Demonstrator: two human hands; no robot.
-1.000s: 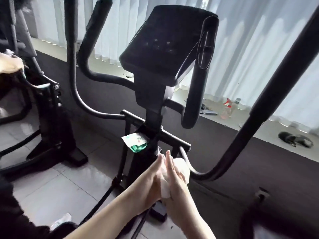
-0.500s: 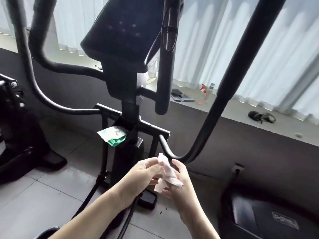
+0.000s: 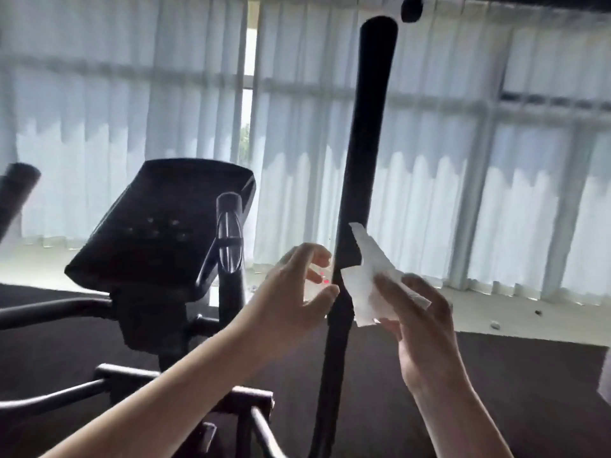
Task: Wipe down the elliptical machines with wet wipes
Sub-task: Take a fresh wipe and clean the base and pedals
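your right hand sits low, right of centre, and pinches the wet wipe: thumb pressed over its lower part, fingers curled behind. the wipe is crumpled and stands up out of the grip. its top corner and left edge overlap the right edge of the tall handlebar. you cannot tell whether it touches the bar.

your left hand is just left of the same bar and holds nothing, with fingers and thumb spread and loosely curved toward it. the thumb tip is just beside the bar's left edge; contact is not readable.

the bar runs upright through the centre of the frame. its rounded top end is near the upper edge, and its lower part passes between your hands down to the bottom edge.

room to move: right of the bar, curtains and a pale sill lie well back. left of the bar is tighter. the short fixed grip stands near your left hand, with the console just beyond it. a crossbar lies under your left forearm at lower middle. another handlebar end pokes in at the left edge.
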